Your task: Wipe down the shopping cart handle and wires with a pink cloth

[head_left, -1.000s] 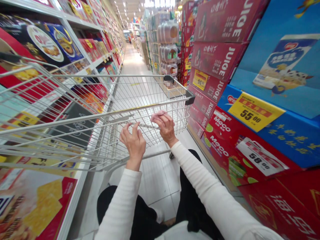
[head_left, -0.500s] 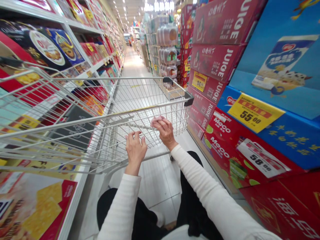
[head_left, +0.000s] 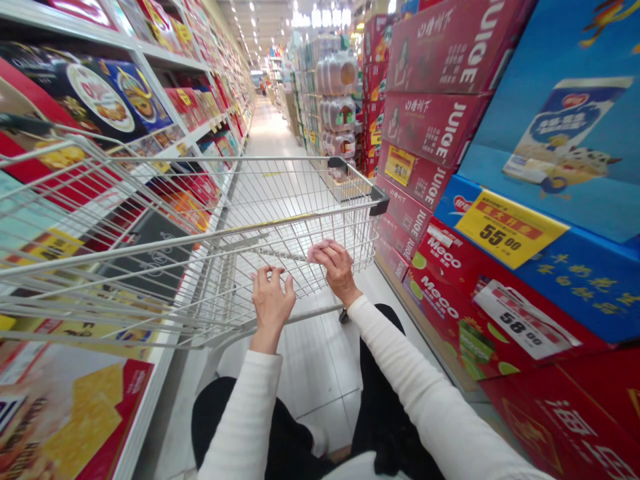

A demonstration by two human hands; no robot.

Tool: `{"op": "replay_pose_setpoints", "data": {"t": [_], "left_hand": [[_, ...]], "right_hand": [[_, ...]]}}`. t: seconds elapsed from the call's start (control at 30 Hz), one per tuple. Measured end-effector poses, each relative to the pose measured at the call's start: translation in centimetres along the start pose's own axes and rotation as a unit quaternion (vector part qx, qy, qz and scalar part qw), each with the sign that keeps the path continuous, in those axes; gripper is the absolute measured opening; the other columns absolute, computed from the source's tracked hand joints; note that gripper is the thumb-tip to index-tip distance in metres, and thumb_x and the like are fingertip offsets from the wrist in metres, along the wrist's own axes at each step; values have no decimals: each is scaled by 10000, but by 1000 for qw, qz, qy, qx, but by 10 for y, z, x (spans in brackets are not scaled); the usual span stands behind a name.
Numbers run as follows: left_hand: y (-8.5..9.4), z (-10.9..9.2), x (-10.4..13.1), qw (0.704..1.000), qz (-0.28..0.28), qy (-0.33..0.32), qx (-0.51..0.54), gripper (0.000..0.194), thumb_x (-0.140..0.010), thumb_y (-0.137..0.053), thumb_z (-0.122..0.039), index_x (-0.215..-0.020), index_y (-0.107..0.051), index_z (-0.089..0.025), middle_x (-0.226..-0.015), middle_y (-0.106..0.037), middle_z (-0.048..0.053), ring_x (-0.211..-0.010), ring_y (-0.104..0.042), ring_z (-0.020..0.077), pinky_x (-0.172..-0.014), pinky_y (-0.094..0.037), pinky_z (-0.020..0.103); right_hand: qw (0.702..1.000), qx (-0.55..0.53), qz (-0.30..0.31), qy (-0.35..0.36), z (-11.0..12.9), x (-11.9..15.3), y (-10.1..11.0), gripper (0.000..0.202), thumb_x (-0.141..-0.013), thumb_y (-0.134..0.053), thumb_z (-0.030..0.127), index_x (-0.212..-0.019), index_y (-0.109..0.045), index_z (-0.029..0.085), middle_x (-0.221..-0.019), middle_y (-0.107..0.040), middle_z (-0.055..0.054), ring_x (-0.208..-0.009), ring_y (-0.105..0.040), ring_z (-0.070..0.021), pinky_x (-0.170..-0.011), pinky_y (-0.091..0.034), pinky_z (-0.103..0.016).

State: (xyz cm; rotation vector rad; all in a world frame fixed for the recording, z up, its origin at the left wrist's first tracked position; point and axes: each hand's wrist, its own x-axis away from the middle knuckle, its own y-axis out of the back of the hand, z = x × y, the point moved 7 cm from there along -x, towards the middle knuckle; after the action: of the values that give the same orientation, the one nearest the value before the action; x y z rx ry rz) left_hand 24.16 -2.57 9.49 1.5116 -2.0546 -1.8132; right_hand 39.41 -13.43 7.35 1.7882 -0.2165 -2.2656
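Observation:
A wire shopping cart stands sideways across my view, its near side just beyond both hands. My left hand is in front of that mesh, fingers bent and apart, with nothing seen in it; whether the fingertips touch the wires I cannot tell. To its right, my right hand is closed, its fingers pressed together. At its fingertips shows a small pale pink, crumpled thing, perhaps soft like a tissue; its exact kind is not clear.
Shelves of boxed biscuits line the left. On the right rise stacked red drink cartons, a blue milk carton and red Meco boxes with price tags. Shrink-wrapped bottles stand farther along the tiled aisle.
My right hand has moved slightly down and to the right, away from the left hand, still with the pinkish thing at its fingertips. The left hand and cart are nearly unchanged.

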Motion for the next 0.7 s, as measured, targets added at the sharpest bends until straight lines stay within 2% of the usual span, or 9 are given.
{"op": "replay_pose_setpoints", "data": {"t": [0.1, 0.23, 0.33, 0.5, 0.7], "left_hand": [[-1, 1, 1, 1000, -6, 0, 2, 236, -901, -567, -311, -1067, -688, -194, -1187, -607, 152, -1195, -601, 337, -1237, -324, 594], [-1, 1, 3, 1000, -12, 1, 0, 244, -898, -570, -317, -1081, -678, -198, -1210, -600, 155, -1218, -586, 342, -1243, -308, 600], [0, 0, 4, 1000, -14, -4, -2, 252, -907, -563, -328, -1085, -677, -191, -1212, -595, 167, -1222, -580, 350, -1247, -302, 599], [0, -1, 6, 1000, -10, -6, -4, 253, -909, -560, -329, -1088, -673, -191, -1216, -595, 166, -1211, -586, 348, -1249, -296, 602], [1, -2, 8, 1000, -8, -6, -9, 268, -912, -557, -331, -1103, -665, -178, -1227, -581, 175, -1231, -572, 352, -1264, -280, 592]], "right_hand": [[1000, -10, 25, -1, -1, 10, 6, 336, -1018, -508, 110, -1262, -696, 245, -1216, -722, -80, -1346, -583, -197, -1149, -553, -431], [1000, 7, -12, -10, -10, -6, 19, 361, -1007, -515, 100, -1270, -697, 267, -1267, -701, -74, -1363, -555, -212, -1189, -516, -457], [1000, 23, -2, -18, -15, -12, 14, 382, -1006, -514, 99, -1282, -701, 285, -1295, -703, -68, -1330, -560, -215, -1186, -507, -447], [1000, 1, 22, -22, -13, 9, 15, 346, -1007, -495, 90, -1204, -738, 237, -1179, -739, -85, -1246, -586, -212, -1112, -547, -416], [997, 22, -39, -59, -31, -8, 36, 346, -1022, -467, 122, -1183, -737, 268, -1176, -711, -81, -1232, -586, -224, -1091, -531, -448]]}}
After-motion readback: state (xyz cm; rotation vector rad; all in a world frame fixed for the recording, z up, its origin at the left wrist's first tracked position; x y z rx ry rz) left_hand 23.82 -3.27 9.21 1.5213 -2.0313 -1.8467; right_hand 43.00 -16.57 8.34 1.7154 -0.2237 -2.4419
